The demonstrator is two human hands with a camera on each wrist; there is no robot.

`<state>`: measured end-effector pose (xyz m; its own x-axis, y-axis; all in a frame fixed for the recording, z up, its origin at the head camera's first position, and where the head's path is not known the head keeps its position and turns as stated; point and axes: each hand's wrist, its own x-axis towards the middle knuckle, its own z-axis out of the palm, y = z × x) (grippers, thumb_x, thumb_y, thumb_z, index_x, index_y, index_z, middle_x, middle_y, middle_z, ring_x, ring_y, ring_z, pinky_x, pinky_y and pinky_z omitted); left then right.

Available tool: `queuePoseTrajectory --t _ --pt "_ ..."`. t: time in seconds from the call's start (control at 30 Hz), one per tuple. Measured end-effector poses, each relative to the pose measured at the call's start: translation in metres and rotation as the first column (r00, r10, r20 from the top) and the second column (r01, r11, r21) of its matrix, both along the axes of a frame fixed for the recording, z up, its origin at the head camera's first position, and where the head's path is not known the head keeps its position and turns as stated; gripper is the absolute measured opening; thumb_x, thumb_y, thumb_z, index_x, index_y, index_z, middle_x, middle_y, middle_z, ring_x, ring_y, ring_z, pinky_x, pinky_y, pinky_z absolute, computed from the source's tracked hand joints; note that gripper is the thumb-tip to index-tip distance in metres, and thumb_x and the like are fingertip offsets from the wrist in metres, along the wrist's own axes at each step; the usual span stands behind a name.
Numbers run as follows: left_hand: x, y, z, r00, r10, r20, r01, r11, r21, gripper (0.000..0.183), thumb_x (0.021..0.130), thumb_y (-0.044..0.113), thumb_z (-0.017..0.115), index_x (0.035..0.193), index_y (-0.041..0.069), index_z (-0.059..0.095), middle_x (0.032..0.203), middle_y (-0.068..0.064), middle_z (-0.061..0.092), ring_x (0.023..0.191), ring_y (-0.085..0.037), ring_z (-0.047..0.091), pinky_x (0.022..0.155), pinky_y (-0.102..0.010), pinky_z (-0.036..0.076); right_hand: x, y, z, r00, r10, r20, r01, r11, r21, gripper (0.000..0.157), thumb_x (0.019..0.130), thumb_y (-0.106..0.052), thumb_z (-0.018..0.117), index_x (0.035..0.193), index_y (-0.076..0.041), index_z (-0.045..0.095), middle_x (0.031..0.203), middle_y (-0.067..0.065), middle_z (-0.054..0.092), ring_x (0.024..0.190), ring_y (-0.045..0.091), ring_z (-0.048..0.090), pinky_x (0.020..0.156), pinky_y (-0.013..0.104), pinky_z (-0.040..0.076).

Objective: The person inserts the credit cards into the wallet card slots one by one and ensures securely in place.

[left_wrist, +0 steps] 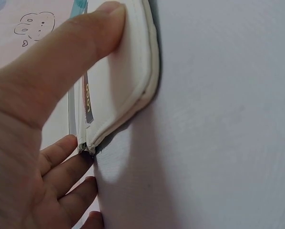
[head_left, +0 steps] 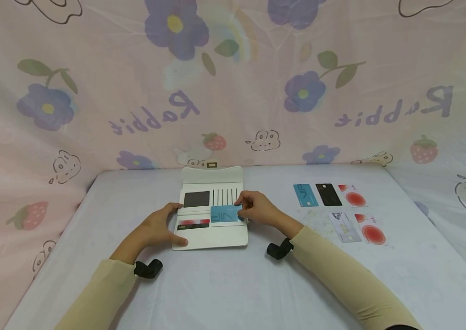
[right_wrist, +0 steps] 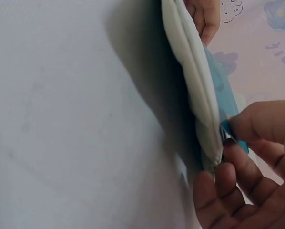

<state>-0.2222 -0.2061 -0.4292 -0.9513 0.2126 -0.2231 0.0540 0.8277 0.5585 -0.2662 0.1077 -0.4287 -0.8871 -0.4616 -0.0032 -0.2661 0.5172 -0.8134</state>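
Observation:
A long white wallet lies unfolded on the table, with card slots and a dark window on its inside. My left hand is at its left edge; the straight thumb presses the front panel and the fingers touch the side by the fold. Over the right-hand slots is a blue card with VIP lettering, its right end pinched between the thumb and fingers of my right hand. Whether the card's lower edge is inside a slot, I cannot tell. Red and black cards sit in the left slots.
To the right lie several loose cards: a blue one, a black one, a white-and-red one, a silver one and another white-and-red one. A patterned curtain stands behind the white-covered table.

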Motion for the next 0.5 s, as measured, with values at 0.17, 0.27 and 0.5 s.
queuePoseTrajectory --t 0.17,0.27,0.5 --pt "-0.0009 -0.0013 -0.0019 1.0 0.003 -0.002 -0.003 1.0 0.003 0.113 0.053 0.052 0.09 0.145 0.019 0.034 0.152 -0.019 0.036 0.14 -0.04 0.033 0.108 -0.06 0.034 -0.001 -0.0008 -0.0005 1.0 0.004 -0.009 -0.005 1.0 -0.002 0.018 0.081 -0.002 0.069 0.098 -0.006 0.063 0.073 0.003 0.055 0.063 0.013 0.048 0.054 0.022 0.041" --pt "-0.001 -0.0017 -0.0025 1.0 0.005 -0.004 -0.006 1.0 -0.002 0.113 0.053 0.054 0.09 0.145 0.02 0.035 0.152 -0.018 0.037 0.14 -0.04 0.034 0.108 -0.06 0.034 -0.0014 -0.0009 -0.0006 1.0 0.003 -0.009 -0.003 1.0 -0.003 0.018 0.081 -0.002 0.069 0.098 -0.006 0.063 0.073 0.003 0.055 0.064 0.013 0.048 0.055 0.022 0.04" --pt "-0.0005 0.0004 -0.0009 1.0 0.014 -0.001 -0.014 1.0 -0.014 0.114 0.052 0.057 0.089 0.145 0.02 0.035 0.151 -0.017 0.038 0.139 -0.04 0.035 0.107 -0.062 0.034 -0.0024 -0.0004 -0.0005 1.0 -0.002 -0.004 0.002 1.0 0.014 0.018 0.081 -0.003 0.07 0.096 -0.007 0.063 0.072 0.003 0.056 0.062 0.013 0.048 0.054 0.023 0.04"
